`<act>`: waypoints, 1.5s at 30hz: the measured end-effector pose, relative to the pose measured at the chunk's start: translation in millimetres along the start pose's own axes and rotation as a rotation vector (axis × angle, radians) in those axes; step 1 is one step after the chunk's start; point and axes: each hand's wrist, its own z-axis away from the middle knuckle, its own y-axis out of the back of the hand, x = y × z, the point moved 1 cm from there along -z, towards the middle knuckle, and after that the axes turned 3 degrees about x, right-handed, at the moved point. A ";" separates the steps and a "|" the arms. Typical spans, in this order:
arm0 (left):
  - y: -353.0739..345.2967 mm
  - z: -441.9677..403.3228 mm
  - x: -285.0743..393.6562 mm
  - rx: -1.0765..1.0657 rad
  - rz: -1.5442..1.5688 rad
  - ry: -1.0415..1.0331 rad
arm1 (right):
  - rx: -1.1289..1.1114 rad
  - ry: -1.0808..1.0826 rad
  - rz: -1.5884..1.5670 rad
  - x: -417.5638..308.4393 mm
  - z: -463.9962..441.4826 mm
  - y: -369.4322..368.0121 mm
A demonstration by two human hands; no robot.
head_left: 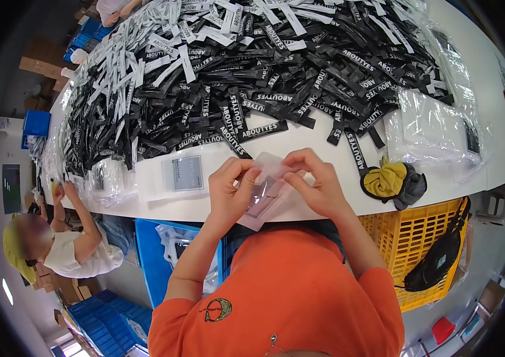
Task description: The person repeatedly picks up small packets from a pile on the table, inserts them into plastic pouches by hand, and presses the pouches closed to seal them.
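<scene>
Across the white table (pixel 324 134) ahead of me sprawls a heap of printed strips (pixel 264 77), mostly black near me and paler toward the far left, its near edge reaching almost to my knuckles. Right of the heap sits a stack of clear-wrapped bags (pixel 434 128), and in front of it, by the table edge, a bunched yellow-and-dark cloth (pixel 389 181). To my left lie flat bags with a grey label (pixel 186 172), just beside my left hand, and beyond them a wrapped pack (pixel 107 178). Below the table edge stand a blue bin (pixel 150 256) on my left and a yellow crate (pixel 407 238) on my right, with a black pouch (pixel 440 256) hanging against it. A co-worker (pixel 80 250) in a yellow-green cap is at the table to the left.

The small clear bag (pixel 262 199) is between my hands, over the near table edge. My left hand (pixel 234 187) has thumb and fingers closed on its left side; my right hand (pixel 318 181) pinches it near the top right, fingertips close together.

The bag is thin plastic, milky at the top and shiny lower down, slanting toward my orange shirt (pixel 282 285). The strips look flat and narrow, the cloth gathered in soft folds, the crate latticed with slots.
</scene>
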 end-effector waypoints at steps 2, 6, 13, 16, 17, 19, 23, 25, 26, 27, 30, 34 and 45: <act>1.0 2.2 2.1 0.020 -0.053 -0.023 | -0.098 0.050 0.220 -2.4 -1.7 1.4; 0.6 4.7 -5.4 0.029 0.029 0.007 | 0.039 -0.068 -0.103 3.4 -1.3 1.4; -7.0 7.6 -1.8 -0.094 0.424 0.233 | 0.088 -0.004 0.052 10.9 0.7 -6.5; -18.2 8.5 -8.1 -0.086 0.380 0.199 | 0.215 0.116 0.212 1.5 -1.2 -19.7; -17.4 8.1 -8.9 -0.088 0.347 0.177 | 0.226 0.137 0.217 1.2 -0.8 -21.9; -14.3 5.9 -8.7 -0.092 0.284 0.130 | 0.247 0.179 0.230 2.8 0.4 -24.7; 3.3 15.9 -5.3 -0.103 0.561 0.343 | 0.134 -0.052 -0.129 6.1 9.1 -30.6; 21.5 26.7 -37.7 -0.115 0.749 0.437 | 0.059 -0.225 -0.309 3.9 10.5 -39.5; 39.6 32.6 -49.5 -0.164 0.676 0.409 | -0.100 -0.175 -0.254 2.6 5.8 -40.6; 57.6 39.5 -57.0 -0.215 0.603 0.379 | -0.257 -0.125 -0.196 1.6 -2.1 -40.1; 132.5 66.2 -68.4 -0.302 0.224 0.394 | -0.356 0.064 0.248 -4.3 -39.5 -27.7; 208.6 103.5 -57.6 -0.382 -0.171 0.820 | 0.248 0.535 0.768 3.3 -148.1 14.3; 121.2 60.4 -13.2 -0.388 -0.105 0.202 | 0.291 0.476 1.343 55.1 -208.0 44.7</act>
